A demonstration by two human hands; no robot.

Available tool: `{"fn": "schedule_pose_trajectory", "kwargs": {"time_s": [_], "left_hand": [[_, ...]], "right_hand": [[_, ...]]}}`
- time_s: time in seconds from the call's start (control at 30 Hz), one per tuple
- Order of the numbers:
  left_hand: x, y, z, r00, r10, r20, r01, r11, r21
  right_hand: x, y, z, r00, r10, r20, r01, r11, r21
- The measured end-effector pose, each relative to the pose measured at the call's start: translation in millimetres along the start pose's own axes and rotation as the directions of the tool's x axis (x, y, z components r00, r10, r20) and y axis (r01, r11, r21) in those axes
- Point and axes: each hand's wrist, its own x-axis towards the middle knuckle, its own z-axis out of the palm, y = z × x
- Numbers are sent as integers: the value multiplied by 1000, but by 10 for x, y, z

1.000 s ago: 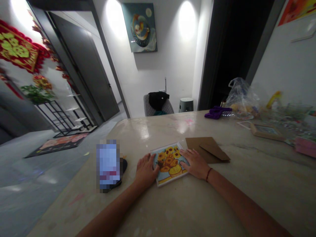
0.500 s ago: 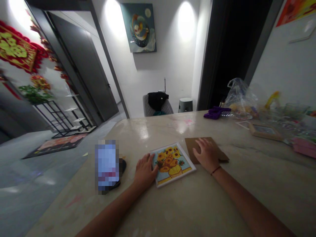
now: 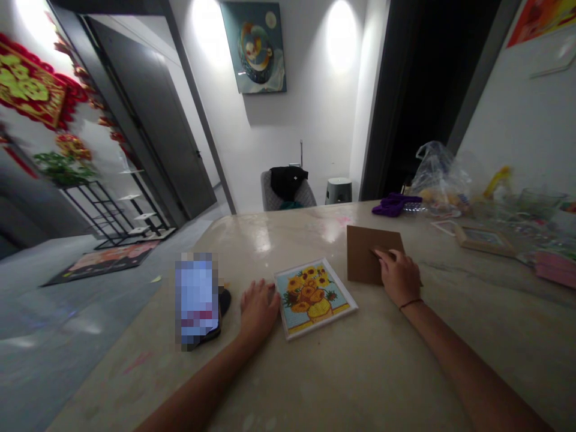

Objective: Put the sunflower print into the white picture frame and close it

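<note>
Yellow and orange sunflowers in a yellow vase fill the square white-framed picture (image 3: 315, 300), its light-blue background grainy, lying flat and slightly turned on the glossy beige marble-patterned table (image 3: 324, 384). The left hand (image 3: 260, 307) rests loosely spread by its left edge. Right of it, the right hand (image 3: 399, 277) pinches the flat brown cardboard piece (image 3: 363, 252), raised slightly at an angle.

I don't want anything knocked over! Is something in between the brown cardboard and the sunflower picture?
Nothing visible: just a strip of table shows between the brown cardboard in the right hand and the sunflower picture. The left hand is on the picture's other side.
</note>
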Motion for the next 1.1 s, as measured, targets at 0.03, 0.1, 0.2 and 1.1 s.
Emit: {"fn": "schedule_pose_trajectory", "kwargs": {"time_s": [0.03, 0.1, 0.2, 1.1], "left_hand": [[-4, 11, -16, 1000, 13, -18, -13, 1000, -8], [-15, 32, -42, 997, 59, -47, -60, 998, -14], [-28, 49, -62, 987, 152, -54, -152, 988, -12], [6, 56, -37, 974, 223, -41, -225, 973, -44]], "right_hand": [[-1, -39, -29, 1000, -12, -22, 12, 1000, 25], [-25, -165, -89, 996, -76, -40, 80, 993, 86], [-112, -442, -165, 978, -207, -26, 208, 963, 170], [-527, -1223, -135, 858, -396, 326, 361, 918, 166]]}}
